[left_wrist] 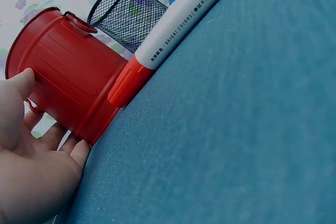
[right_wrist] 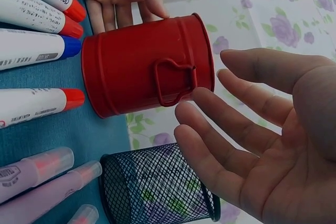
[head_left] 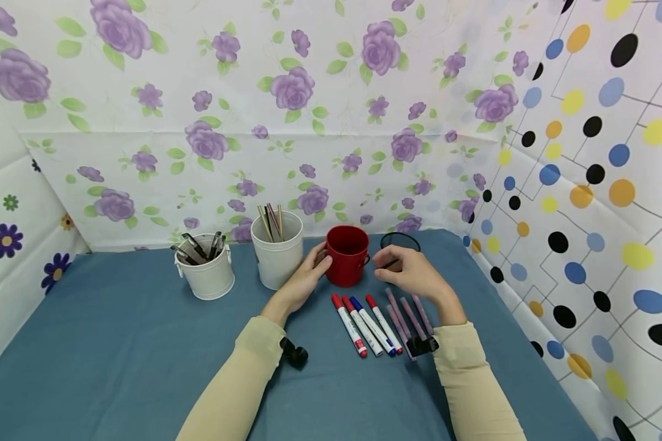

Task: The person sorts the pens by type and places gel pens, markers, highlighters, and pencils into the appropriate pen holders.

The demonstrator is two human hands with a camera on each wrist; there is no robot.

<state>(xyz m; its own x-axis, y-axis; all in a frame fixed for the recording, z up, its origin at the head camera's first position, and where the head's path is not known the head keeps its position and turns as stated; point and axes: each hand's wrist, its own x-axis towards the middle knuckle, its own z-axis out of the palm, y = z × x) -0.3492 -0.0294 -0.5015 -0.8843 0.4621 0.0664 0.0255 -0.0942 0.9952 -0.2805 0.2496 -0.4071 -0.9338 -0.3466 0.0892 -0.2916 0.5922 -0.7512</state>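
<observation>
The left hand (head_left: 303, 278) has its grip cupped round the left side of the red metal bucket (head_left: 346, 263), the thumb on its near wall and the fingers curled behind. The right hand (head_left: 410, 272) holds nothing: its grip is well open, the thumb apart from the loosely bent fingers, just beside the bucket's wire handle (right_wrist: 158, 85); whether a fingertip touches that handle I cannot tell. The bucket stands upright on the blue cloth-covered table (head_left: 116, 343), mouth up, its long axis vertical. Just in front of it lie 4 whiteboard markers (head_left: 350, 326), 3 red-capped and 1 blue-capped, slanting side by side with their caps toward the bucket. To their right, partly hidden by the right wrist, lie 4 purple pens (head_left: 410, 315), clear caps pointing away from the person. A black mesh pen cup (right_wrist: 157, 182) stands beyond the right hand. Left of the red bucket stands a tall white pot (head_left: 278, 266) with thin sticks (head_left: 273, 223) in it and, farther left, a shorter white bucket (head_left: 212, 283) of pens
</observation>
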